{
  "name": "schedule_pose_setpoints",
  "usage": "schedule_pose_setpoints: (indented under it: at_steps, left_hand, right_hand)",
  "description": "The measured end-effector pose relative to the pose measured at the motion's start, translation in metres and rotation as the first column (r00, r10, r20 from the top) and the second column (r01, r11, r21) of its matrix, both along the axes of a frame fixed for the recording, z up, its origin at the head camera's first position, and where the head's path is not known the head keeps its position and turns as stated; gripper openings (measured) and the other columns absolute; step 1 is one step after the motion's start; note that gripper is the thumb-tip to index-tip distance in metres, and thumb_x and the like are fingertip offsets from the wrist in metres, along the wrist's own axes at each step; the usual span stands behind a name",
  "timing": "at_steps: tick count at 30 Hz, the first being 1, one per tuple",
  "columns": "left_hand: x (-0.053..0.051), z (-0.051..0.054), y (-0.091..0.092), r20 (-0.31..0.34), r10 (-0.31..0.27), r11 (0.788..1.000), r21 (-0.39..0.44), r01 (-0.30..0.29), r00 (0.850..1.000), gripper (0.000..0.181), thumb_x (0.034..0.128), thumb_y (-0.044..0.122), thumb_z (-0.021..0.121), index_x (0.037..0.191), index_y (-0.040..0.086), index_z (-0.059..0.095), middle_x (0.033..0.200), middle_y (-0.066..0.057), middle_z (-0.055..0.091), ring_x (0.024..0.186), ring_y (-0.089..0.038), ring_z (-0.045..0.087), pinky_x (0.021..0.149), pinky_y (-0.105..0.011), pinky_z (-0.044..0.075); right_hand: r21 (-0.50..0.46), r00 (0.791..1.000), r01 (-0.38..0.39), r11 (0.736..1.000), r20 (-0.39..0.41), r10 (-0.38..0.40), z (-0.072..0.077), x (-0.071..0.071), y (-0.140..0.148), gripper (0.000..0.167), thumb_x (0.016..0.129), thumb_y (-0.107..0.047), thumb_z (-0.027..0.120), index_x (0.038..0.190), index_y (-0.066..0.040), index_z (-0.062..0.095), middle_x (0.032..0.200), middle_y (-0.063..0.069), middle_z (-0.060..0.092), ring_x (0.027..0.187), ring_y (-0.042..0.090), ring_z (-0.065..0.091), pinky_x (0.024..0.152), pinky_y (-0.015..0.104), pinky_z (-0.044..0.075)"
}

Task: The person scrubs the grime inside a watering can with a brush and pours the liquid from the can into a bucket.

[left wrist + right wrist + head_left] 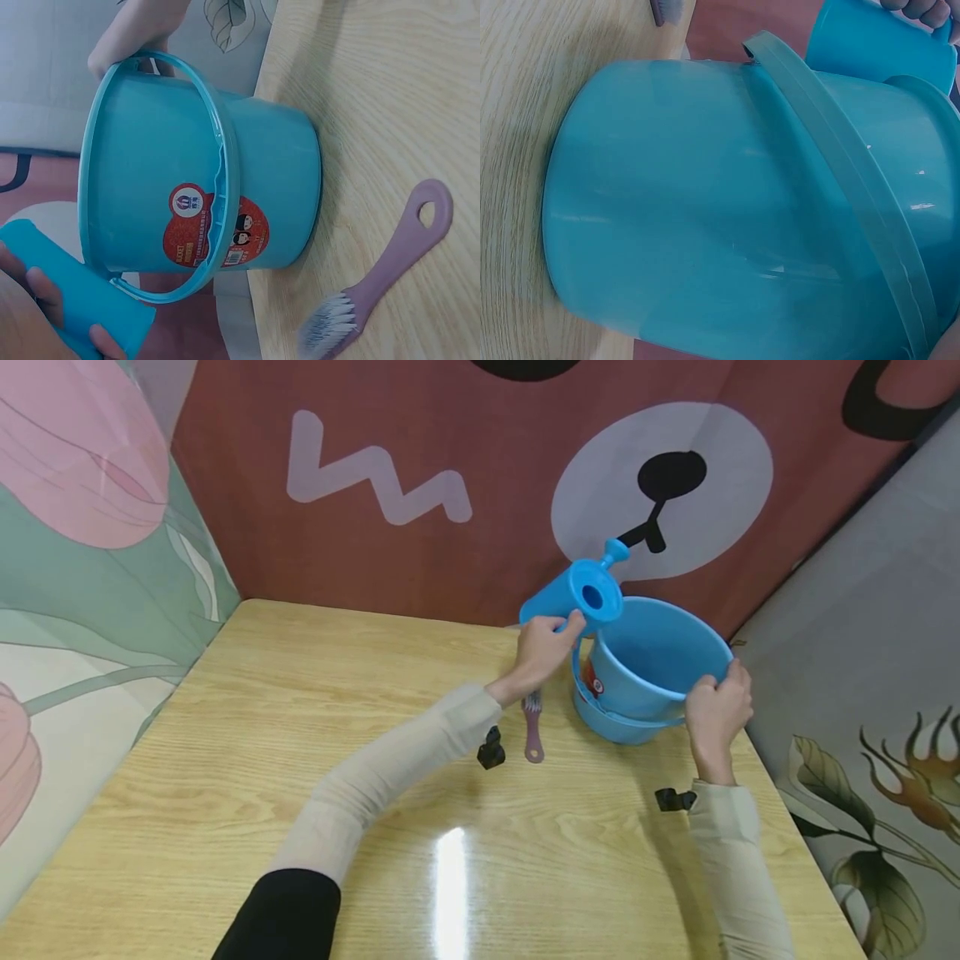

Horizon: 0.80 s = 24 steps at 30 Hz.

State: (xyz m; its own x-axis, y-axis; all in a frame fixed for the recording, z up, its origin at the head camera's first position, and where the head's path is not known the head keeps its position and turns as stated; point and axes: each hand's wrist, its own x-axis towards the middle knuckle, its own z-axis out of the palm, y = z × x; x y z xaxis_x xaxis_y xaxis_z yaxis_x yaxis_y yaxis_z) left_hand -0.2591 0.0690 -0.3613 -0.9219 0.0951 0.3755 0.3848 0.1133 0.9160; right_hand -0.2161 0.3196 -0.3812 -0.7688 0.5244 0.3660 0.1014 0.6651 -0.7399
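My left hand (545, 647) holds a blue watering can (555, 597), tilted beside and above the left rim of a light blue bucket (637, 672). The can's spout points up toward the wall. With fingers over the rim, my right hand (718, 706) grips the bucket's right side. The bucket stands upright on the table, and its inside looks bare in the head view. Its handle (225, 172) hangs down across the side with the red sticker (184, 232). A scrub brush (397, 259) with a purple handle lies left of the bucket.
The wooden table (337, 693) meets a reddish-brown printed backdrop (375, 568) behind the bucket. A grey floral cloth (847, 652) hangs along the right edge, close to the right hand. Small black objects (491, 749) show beside both sleeve cuffs.
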Motion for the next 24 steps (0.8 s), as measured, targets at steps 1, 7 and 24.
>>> schedule_pose_setpoints:
  at_steps: [1,7,24]
  left_hand:
    - [0.0,0.0,0.0,-0.001,0.0,1.0,0.005,0.0,1.0,0.052,0.1004,0.037,0.053,0.057,0.009,0.042,0.051,0.0,0.036,0.046,-0.015,0.035,0.045,-0.026,0.027]
    - [0.0,-0.003,-0.004,0.004,0.07,0.997,0.018,-0.07,0.998,0.051,0.0992,0.036,0.053,0.056,0.013,0.039,0.049,0.004,0.032,0.045,-0.01,0.031,0.046,-0.024,0.026]
    - [0.002,-0.017,-0.021,-0.011,0.105,0.992,0.073,-0.104,0.994,0.048,0.0974,0.032,0.052,0.056,0.013,0.039,0.048,0.005,0.032,0.047,-0.009,0.03,0.049,-0.024,0.029]
  right_hand:
    - [-0.001,1.0,-0.002,1.0,-0.002,0.002,0.0,0.0,0.0,0.054,0.1,-0.013,0.033,0.152,0.0,0.03,0.155,0.021,0.031,0.14,0.045,0.028,0.113,0.059,0.018]
    - [0.005,1.0,-0.002,1.0,-0.006,0.002,0.001,0.0,-0.002,0.054,0.1,-0.013,0.033,0.152,0.001,0.031,0.154,0.021,0.032,0.139,0.045,0.029,0.113,0.06,0.019]
    - [0.024,1.0,0.006,1.0,-0.019,-0.005,0.002,0.0,-0.001,0.054,0.099,-0.011,0.034,0.151,0.002,0.032,0.152,0.024,0.034,0.136,0.048,0.032,0.111,0.061,0.021]
